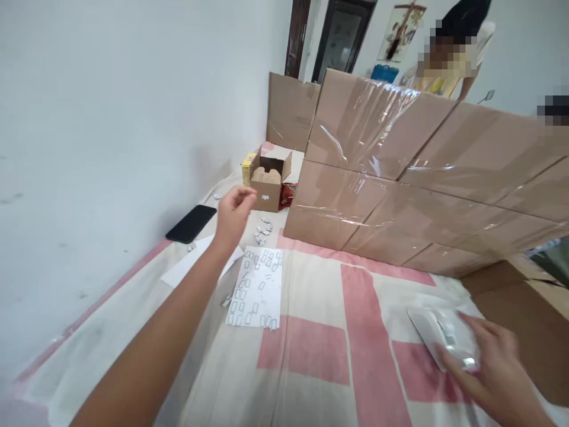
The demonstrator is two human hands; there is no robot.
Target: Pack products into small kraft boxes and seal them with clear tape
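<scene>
My left hand [235,212] is raised over the bed near an open cardboard box [265,196], its fingertips pinched together. Whatever may be between them is too small to make out. At the right, my right hand [495,356] grips a flat white packet [438,332] with shiny silvery parts; motion blurs both. A white sheet with many small drawn rectangles [258,290] lies on the bedsheet in the middle. Beyond it are crumpled bits of silvery foil [264,228]. Another white paper [182,270] is partly hidden under my left forearm.
A black phone [191,223] lies beside the white wall [111,118]. Tall cardboard panels [364,172] wrapped in clear film stand across the back and right. A yellow box [246,169] and a red packet [288,194] flank the cardboard box. Another person [448,65] is behind the panels.
</scene>
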